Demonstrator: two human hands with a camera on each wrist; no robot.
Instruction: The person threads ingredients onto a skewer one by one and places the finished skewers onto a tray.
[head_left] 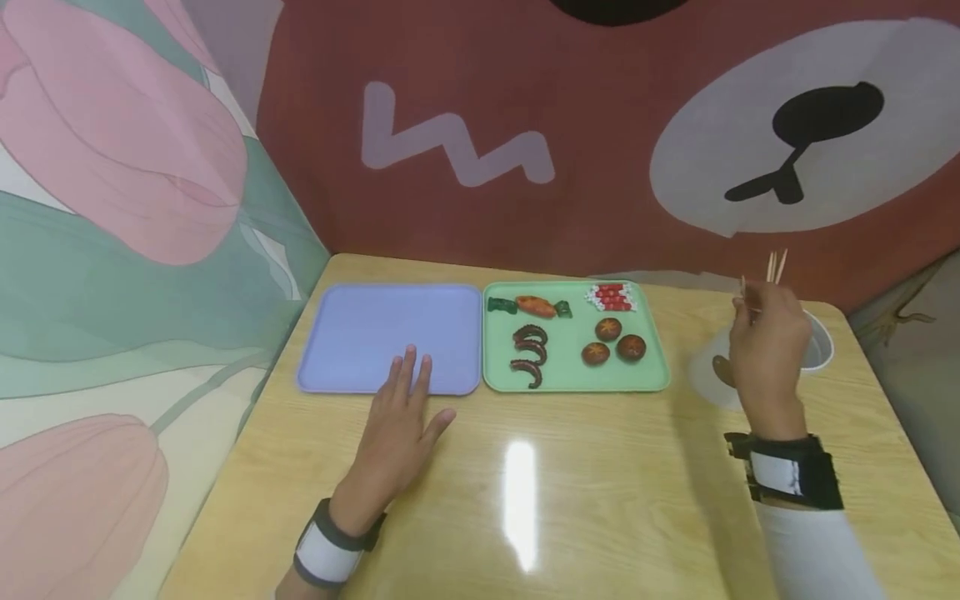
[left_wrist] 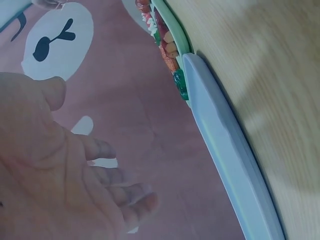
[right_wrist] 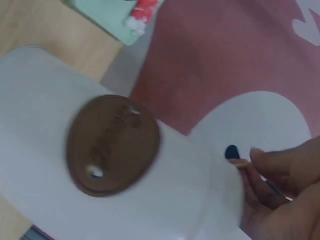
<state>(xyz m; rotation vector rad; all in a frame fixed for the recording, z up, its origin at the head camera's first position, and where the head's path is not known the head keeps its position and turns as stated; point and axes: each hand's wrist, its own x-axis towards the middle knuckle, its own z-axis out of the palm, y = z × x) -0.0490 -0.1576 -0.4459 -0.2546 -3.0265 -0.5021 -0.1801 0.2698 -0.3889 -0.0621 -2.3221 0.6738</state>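
My left hand [head_left: 397, 425] stretches out palm down with its fingers spread, the fingertips over the front part of the lavender tray [head_left: 375, 321]. At the white bucket [head_left: 708, 387], on the right, my right hand [head_left: 768, 358] is at the rim. Its thumb and fingers pinch a thin wooden stick [right_wrist: 239, 163], seen in the right wrist view. Other pointed wooden sticks [head_left: 776, 267] show behind that hand in the head view. A brown oval badge [right_wrist: 114, 145] marks the bucket's side. The hand hides part of the bucket's opening.
Between lavender tray and bucket lies a green tray [head_left: 566, 375]. It bears three brown mushrooms [head_left: 632, 347], curved dark tentacle-like pieces [head_left: 531, 333], red-and-white pieces [head_left: 611, 297], and orange [head_left: 536, 307] and green pieces [head_left: 502, 305]. A painted wall [head_left: 480, 217] rises behind the wooden table [head_left: 600, 483].
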